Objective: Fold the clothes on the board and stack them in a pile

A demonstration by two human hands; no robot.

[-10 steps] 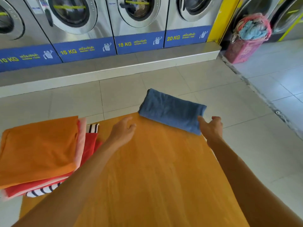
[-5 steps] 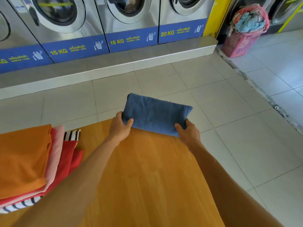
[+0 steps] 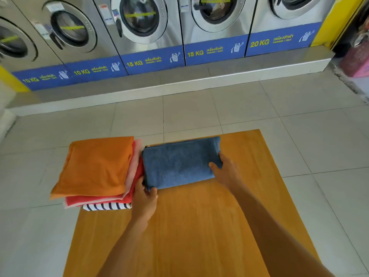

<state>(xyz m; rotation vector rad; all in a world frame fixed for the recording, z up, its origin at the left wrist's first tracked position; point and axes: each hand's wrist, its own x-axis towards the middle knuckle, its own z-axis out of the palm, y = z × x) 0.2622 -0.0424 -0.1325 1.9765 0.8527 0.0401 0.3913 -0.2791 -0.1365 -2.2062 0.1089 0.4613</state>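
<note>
— Gripping the folded blue towel (image 3: 180, 162) at both ends: left hand (image 3: 144, 198) pinching the near left corner, thumb on top, fingers tucked out of sight underneath; right hand (image 3: 226, 172) clasping the right edge, thumb on the terry, fingertips hidden behind the fold.

— And lying where?

— Flat on the far part of the wooden board (image 3: 195, 232), left edge touching the pile of folded clothes (image 3: 99, 170). Hard to say whether fully resting or slightly lifted.

— Anything cut off?

— Near end of the board lost below the frame; both forearms too. Pile overhanging the board's left edge, so little of what lies under it showing. Pink laundry basket (image 3: 357, 60) at far right cropped and blurred.

— Textures?

— Nubby terry on the towel, a neat rectangle. Smooth orange knit (image 3: 95, 166) topping the pile, then pale pink, red, and a navy-and-white striped piece (image 3: 107, 206) at the bottom. Glossy honey wood grain. Pale square floor tiles (image 3: 199, 114). Brushed steel washing machines (image 3: 143, 27) with round glass doors.

— Writing?

— Blue bands reading "10 KG", "10 KG", "15 KG", "15 KG", "20 KG" in yellow, plus smaller white script too blurred to read.
</note>
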